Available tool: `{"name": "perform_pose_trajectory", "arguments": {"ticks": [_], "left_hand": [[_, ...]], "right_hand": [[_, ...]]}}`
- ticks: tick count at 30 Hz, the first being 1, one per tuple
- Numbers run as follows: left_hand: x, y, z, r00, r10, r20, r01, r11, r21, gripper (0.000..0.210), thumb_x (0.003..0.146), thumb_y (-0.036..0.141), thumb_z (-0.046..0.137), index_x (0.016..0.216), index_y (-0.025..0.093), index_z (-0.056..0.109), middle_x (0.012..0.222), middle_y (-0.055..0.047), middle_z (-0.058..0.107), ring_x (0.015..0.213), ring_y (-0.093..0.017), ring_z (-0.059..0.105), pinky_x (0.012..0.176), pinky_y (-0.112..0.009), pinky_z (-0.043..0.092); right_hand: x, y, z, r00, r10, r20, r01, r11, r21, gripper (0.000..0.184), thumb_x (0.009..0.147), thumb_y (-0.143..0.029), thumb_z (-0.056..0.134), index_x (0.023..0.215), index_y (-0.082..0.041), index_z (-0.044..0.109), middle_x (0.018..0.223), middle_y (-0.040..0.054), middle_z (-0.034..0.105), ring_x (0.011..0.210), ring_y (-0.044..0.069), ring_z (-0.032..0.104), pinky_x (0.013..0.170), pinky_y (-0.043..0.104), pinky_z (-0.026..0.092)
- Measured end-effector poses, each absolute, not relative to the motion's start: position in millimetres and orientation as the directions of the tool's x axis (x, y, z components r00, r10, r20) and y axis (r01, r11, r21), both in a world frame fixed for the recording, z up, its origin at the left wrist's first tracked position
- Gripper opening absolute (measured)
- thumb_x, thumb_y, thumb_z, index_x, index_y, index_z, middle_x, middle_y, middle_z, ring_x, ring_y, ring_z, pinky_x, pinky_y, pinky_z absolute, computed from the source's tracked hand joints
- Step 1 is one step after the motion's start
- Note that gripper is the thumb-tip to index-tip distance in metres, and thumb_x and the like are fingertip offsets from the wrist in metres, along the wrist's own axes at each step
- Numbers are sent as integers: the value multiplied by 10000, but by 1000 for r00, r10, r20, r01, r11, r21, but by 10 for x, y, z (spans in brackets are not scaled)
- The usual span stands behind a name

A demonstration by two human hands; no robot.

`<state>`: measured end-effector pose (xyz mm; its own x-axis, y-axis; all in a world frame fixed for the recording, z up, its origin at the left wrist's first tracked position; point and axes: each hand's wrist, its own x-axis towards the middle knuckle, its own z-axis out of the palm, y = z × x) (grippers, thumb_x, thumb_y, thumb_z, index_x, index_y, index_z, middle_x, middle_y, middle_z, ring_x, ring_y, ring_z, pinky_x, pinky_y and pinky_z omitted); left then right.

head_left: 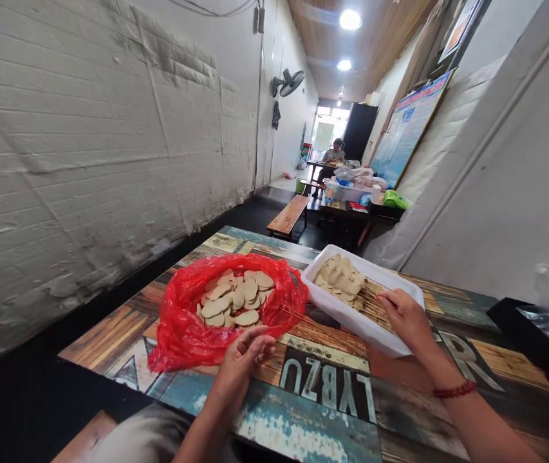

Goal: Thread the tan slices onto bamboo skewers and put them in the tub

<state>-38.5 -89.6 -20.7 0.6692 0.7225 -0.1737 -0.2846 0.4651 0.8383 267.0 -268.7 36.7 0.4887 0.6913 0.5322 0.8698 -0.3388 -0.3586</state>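
My right hand (404,316), with a red bead bracelet on its wrist, is over the white plastic tray (412,289). Its fingers are pinched on the bare end of a thin skewer. Several skewers of pale flat slices (339,276), which look like potato, lie in the tray with their sticks towards that hand. My left hand (245,354) is just in front of the red plastic bag (182,315), fingers loosely bent and apart, nothing visible in them. Loose pale slices (238,296) fill the opened bag. A few thin bare sticks (303,315) lie at the bag's right side.
Both containers stand on a wood-patterned table (313,437). A black box with clear plastic (544,328) is at the right edge. Beyond are a wooden bench (289,215), a cluttered second table (336,204) and a seated person (334,153). White walls run along both sides.
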Motion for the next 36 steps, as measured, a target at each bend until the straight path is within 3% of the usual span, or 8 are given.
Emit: {"name": "perform_pose_trajectory", "arguments": {"ticks": [15, 22, 24, 28, 32, 36], "left_hand": [[-414, -904, -222, 685, 710, -162, -289, 470, 834, 332, 689, 320, 665, 952, 137, 578, 837, -75, 649, 710, -126, 601, 646, -217, 443], [-403, -922, -241, 675, 718, -169, -298, 475, 828, 312, 707, 313, 652, 951, 136, 570, 817, -62, 642, 682, -114, 598, 642, -214, 434], [-399, -929, -250, 679, 716, -164, -305, 478, 823, 304, 711, 311, 647, 946, 135, 571, 815, -64, 641, 681, -117, 600, 644, -219, 434], [-395, -947, -263, 678, 720, -150, -320, 472, 822, 289, 720, 304, 637, 940, 131, 565, 815, -65, 638, 674, -120, 599, 655, -235, 440], [-396, -965, -280, 678, 721, -145, -317, 465, 827, 293, 725, 303, 634, 947, 126, 561, 804, -65, 634, 662, -114, 597, 626, -218, 423], [-403, -980, -294, 676, 724, -137, -324, 459, 828, 311, 722, 319, 635, 951, 123, 560, 804, -74, 637, 663, -119, 598, 618, -219, 419]], "right_hand": [[2574, -2585, 358, 370, 818, 440, 925, -368, -95, 269, 856, -341, 443, 814, -234, 686, 755, 29, 645, 732, 174, 592, 660, 274, 426], [2238, -2608, 441, 320, 746, 584, 942, -317, -112, 287, 900, -318, 387, 990, -183, 624, 912, 80, 647, 919, 209, 575, 831, 360, 429], [2034, -2565, 386, 278, 778, 563, 960, -248, -132, 259, 901, -301, 397, 993, -199, 616, 939, 65, 646, 925, 191, 578, 836, 337, 442], [1702, -2394, 128, 136, 912, 388, 985, -83, -148, 262, 909, -220, 366, 1051, -208, 585, 931, 48, 643, 875, 166, 593, 771, 300, 480], [1653, -2187, -166, 125, 922, 366, 988, -82, -131, 275, 896, -214, 380, 1100, -163, 558, 960, 84, 637, 877, 202, 589, 761, 347, 484], [1718, -2031, -319, 128, 915, 382, 990, -97, -100, 235, 896, -258, 399, 983, -175, 600, 872, 77, 638, 830, 201, 589, 723, 323, 471]]}}
